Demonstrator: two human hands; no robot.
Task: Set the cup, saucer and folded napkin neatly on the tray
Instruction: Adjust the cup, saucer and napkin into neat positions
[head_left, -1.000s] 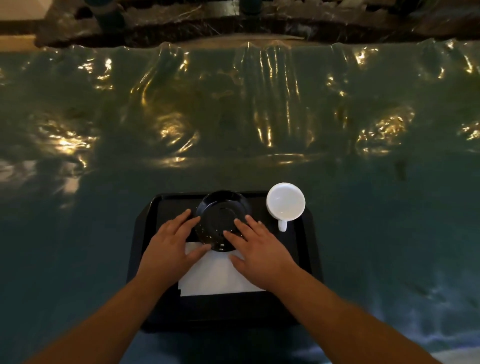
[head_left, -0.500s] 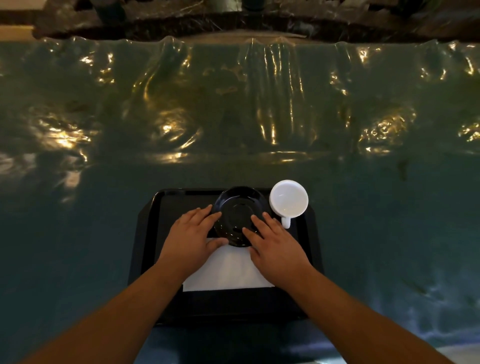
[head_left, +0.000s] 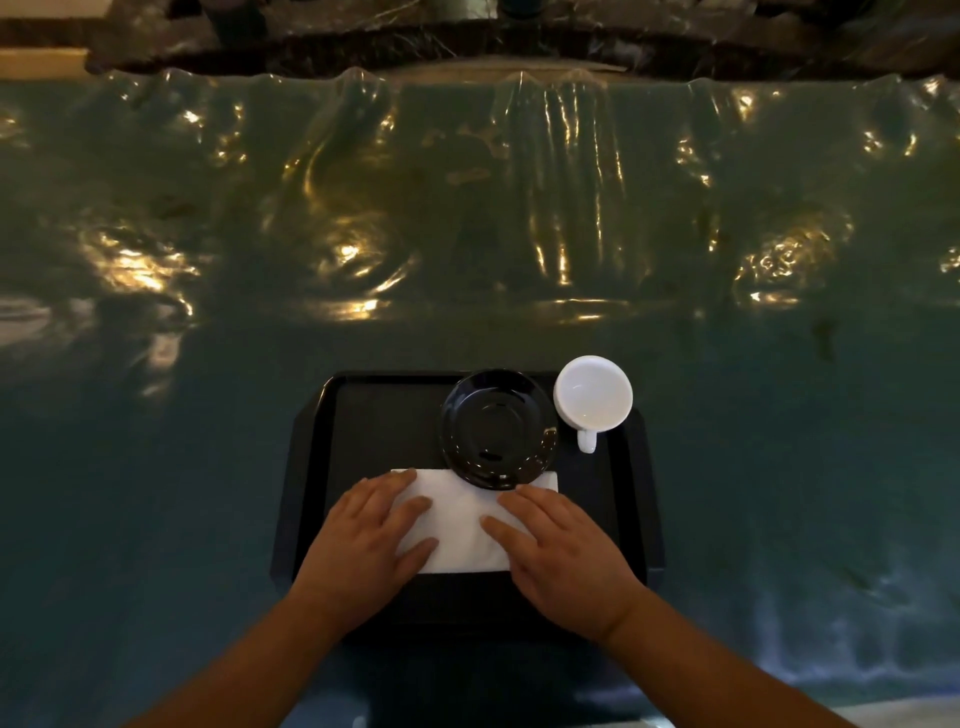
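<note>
Black tray (head_left: 311, 467): we press our left hand (head_left: 371, 540) and right hand (head_left: 563, 551) flat, grip apart, on the white folded napkin (head_left: 462, 525), black saucer (head_left: 498, 428) overlapping it, white cup (head_left: 592, 395) beside.

Dim room, warm yellowish light. Tabletop (head_left: 156, 467) w/ teal-green surface under a clear plastic cover (head_left: 519, 208), wrinkled & rippled, esp. toward the far edge; light glints off the creases in gold patches at left, centre & right. Beyond the far edge a dark band (head_left: 467, 47), poss. marble or more crumpled plastic, too dark to tell. Pale strip top left (head_left: 41, 57). Paler bluish sheen on the cover at lower right.
</note>
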